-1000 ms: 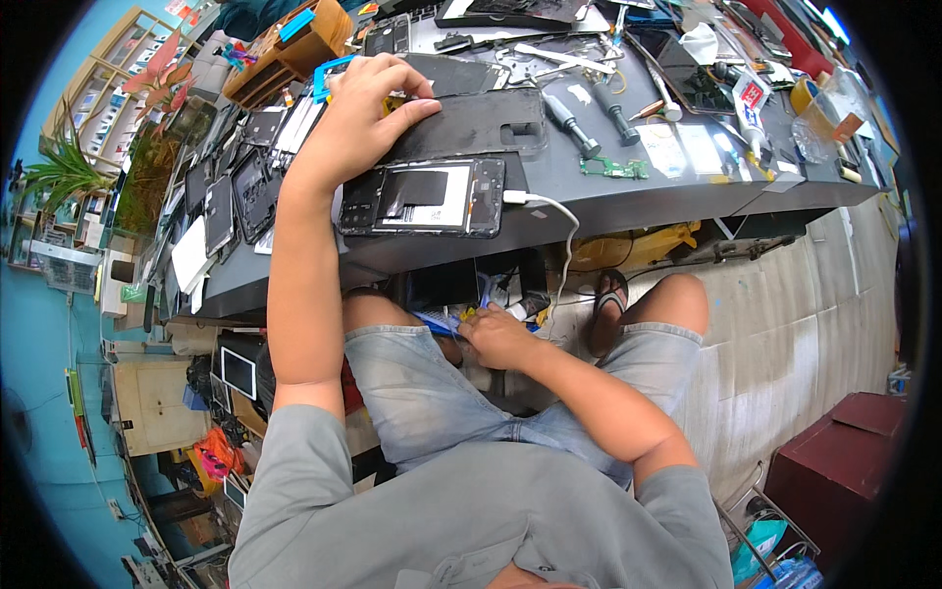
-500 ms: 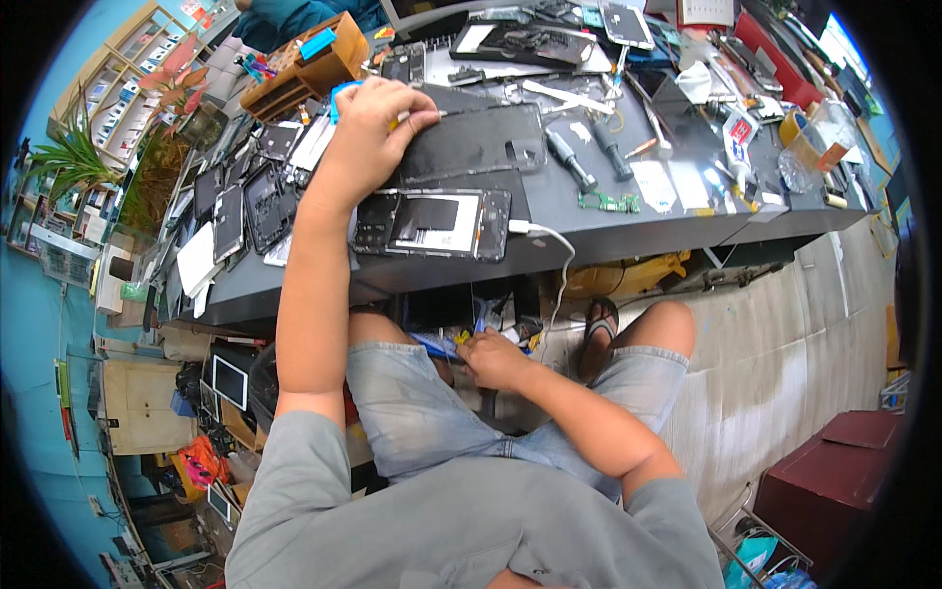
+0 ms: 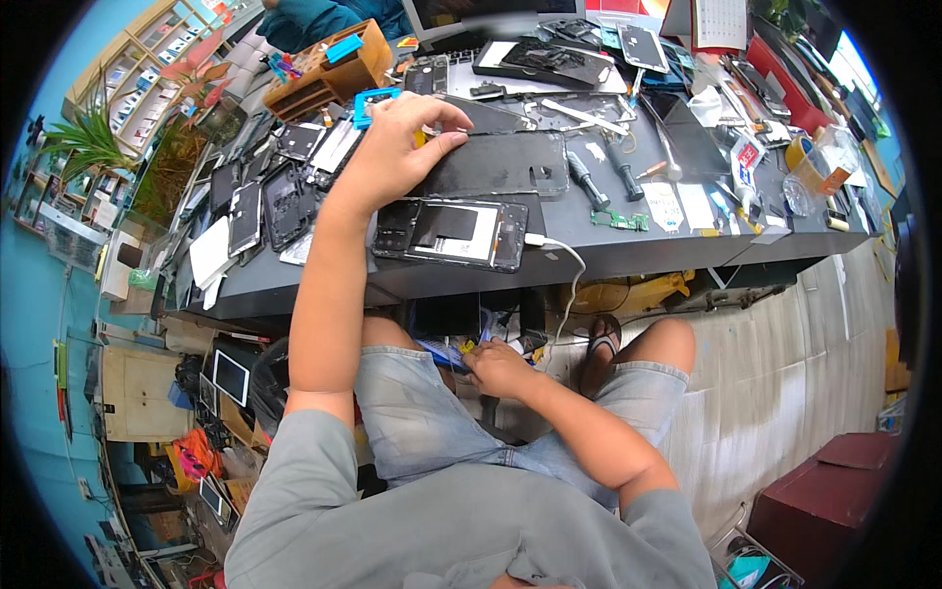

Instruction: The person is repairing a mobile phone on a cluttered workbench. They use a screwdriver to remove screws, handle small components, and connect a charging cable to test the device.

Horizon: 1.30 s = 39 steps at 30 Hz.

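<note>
Above the bench, my left hand [image 3: 397, 147] has its thumb and index fingertip brought close together. A bit of yellow shows inside their curl, but what it is stays unclear. Just beyond the knuckles sits a blue holder [image 3: 376, 106]. Under the fingertips lies a dark flat phone panel [image 3: 500, 164]. Nearer the front edge is an opened phone [image 3: 451, 234], its insides facing up, with a white cable [image 3: 569, 253] at its right end. Below the edge, between my knees, my right hand [image 3: 498, 369] has curled fingers at a small yellow item [image 3: 467, 348]; their grip is partly hidden.
Opened phone frames [image 3: 287, 204] crowd the bench's left. Two dark screwdrivers [image 3: 587, 183] and a green circuit board [image 3: 620, 220] lie right of the panel. A wooden organizer [image 3: 334, 74] stands at the back left, a tape roll [image 3: 800, 152] at the right.
The view has shifted slightly, so the bench sits lower and further right. My left thumb and index finger look a little more parted. My right hand stays below the bench edge.
</note>
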Each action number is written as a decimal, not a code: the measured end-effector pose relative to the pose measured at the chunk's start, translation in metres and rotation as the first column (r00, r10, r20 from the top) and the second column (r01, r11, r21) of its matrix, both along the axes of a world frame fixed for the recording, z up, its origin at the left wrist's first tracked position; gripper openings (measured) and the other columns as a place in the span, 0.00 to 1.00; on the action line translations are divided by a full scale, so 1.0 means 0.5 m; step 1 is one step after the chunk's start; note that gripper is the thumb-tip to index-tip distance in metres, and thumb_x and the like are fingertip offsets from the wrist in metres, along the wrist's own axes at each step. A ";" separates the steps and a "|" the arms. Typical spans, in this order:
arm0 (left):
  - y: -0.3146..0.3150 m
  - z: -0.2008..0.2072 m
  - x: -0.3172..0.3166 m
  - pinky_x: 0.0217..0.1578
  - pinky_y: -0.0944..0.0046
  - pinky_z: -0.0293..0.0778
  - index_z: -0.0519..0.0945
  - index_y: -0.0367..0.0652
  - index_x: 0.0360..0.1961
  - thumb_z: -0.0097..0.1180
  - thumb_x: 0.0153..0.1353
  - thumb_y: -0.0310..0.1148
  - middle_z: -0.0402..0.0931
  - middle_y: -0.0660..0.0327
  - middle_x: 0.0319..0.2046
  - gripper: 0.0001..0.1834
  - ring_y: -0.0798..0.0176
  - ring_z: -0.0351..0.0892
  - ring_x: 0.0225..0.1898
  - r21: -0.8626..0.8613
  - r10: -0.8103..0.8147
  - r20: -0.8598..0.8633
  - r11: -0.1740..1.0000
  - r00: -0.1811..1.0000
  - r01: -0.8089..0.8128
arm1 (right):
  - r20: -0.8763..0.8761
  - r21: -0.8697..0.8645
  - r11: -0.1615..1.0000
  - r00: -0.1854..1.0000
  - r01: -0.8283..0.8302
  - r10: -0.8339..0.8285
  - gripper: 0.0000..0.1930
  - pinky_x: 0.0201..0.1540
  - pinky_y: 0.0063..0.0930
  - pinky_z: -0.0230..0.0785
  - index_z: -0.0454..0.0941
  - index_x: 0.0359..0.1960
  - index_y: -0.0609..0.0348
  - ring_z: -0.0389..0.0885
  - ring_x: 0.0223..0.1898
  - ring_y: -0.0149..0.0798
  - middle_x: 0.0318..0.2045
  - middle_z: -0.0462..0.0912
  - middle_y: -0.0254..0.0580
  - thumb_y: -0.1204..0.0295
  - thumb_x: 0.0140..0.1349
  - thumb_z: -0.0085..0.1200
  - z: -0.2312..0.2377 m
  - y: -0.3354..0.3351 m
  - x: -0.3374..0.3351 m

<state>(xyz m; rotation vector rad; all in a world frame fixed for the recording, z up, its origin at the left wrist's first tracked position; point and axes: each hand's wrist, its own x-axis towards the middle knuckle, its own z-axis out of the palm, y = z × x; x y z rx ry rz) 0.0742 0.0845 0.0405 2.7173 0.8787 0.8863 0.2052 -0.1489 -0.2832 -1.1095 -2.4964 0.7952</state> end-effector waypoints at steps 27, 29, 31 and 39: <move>-0.021 -0.003 0.014 0.66 0.54 0.65 0.94 0.50 0.51 0.71 0.65 0.25 0.89 0.68 0.40 0.14 0.60 0.84 0.53 0.211 -0.065 -0.018 0.975 0.998 0.067 | 0.007 0.041 0.999 1.000 -0.026 0.026 0.18 0.61 0.53 0.76 0.87 0.52 0.63 0.90 0.54 0.57 0.44 0.93 0.53 0.64 0.68 0.68 -0.024 -0.003 0.005; -0.022 -0.003 0.017 0.66 0.54 0.65 0.94 0.50 0.51 0.72 0.64 0.25 0.89 0.68 0.39 0.14 0.61 0.84 0.53 0.218 -0.069 -0.023 0.973 0.997 0.072 | -0.005 0.046 0.999 1.000 -0.010 0.010 0.17 0.61 0.53 0.76 0.87 0.52 0.63 0.90 0.54 0.57 0.44 0.93 0.53 0.64 0.68 0.68 -0.027 -0.004 0.005; -0.023 0.001 0.019 0.65 0.55 0.65 0.94 0.50 0.51 0.72 0.64 0.24 0.89 0.69 0.39 0.15 0.61 0.84 0.52 0.246 -0.068 -0.035 0.966 0.997 0.075 | -0.015 0.054 0.999 1.000 -0.001 0.001 0.17 0.61 0.53 0.76 0.87 0.52 0.63 0.90 0.54 0.58 0.44 0.93 0.54 0.64 0.68 0.68 -0.026 -0.004 0.002; -0.022 -0.003 0.020 0.64 0.55 0.66 0.93 0.51 0.50 0.72 0.63 0.24 0.88 0.68 0.38 0.15 0.60 0.84 0.50 0.274 -0.065 -0.036 0.959 0.997 0.072 | -0.008 0.034 0.999 1.000 -0.018 0.019 0.16 0.61 0.54 0.76 0.88 0.48 0.64 0.91 0.54 0.58 0.44 0.93 0.55 0.63 0.69 0.68 -0.013 0.001 0.002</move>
